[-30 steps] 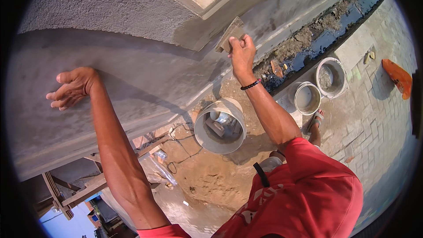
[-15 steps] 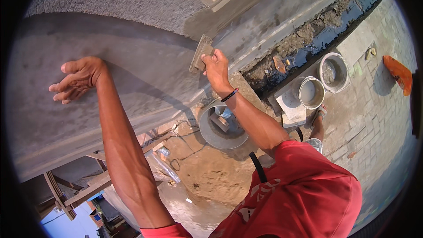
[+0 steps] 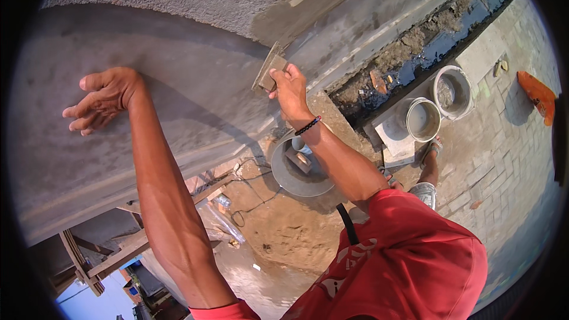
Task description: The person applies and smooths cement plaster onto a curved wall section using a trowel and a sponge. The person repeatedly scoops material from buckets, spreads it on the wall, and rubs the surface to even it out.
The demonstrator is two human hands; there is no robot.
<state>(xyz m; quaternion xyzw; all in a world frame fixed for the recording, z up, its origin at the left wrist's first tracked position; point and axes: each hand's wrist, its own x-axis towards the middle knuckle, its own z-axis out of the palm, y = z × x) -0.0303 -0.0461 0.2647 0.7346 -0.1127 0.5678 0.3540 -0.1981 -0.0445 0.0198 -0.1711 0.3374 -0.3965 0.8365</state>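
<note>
A wooden plastering float (image 3: 274, 73) is gripped in my right hand (image 3: 290, 89), its fingers closed around the handle block. The float's flat board lies against the smooth grey plastered wall (image 3: 195, 65), close to where the rough plaster begins. My left hand (image 3: 106, 98) is at the same wall further left, fingers spread and holding nothing. Whether its palm presses on the plaster I cannot tell. Below my right forearm stands a round grey tub (image 3: 283, 173). In it are a block-shaped tool with a handle (image 3: 298, 160) and a pale blue container (image 3: 301, 144), partly hidden by my arm.
Two pale buckets (image 3: 453, 93) stand on a ledge beside a trench (image 3: 435, 47) of dark water. An orange bag (image 3: 535, 96) lies on the paving. Sand (image 3: 284, 225), a cable and clear plastic lie below the tub. Wooden beams (image 3: 121, 253) stand at lower left.
Both hands have shifted slightly upward in the view, the right one with the float still in it. The tub and buckets appear slightly displaced as the view moved a little.
</note>
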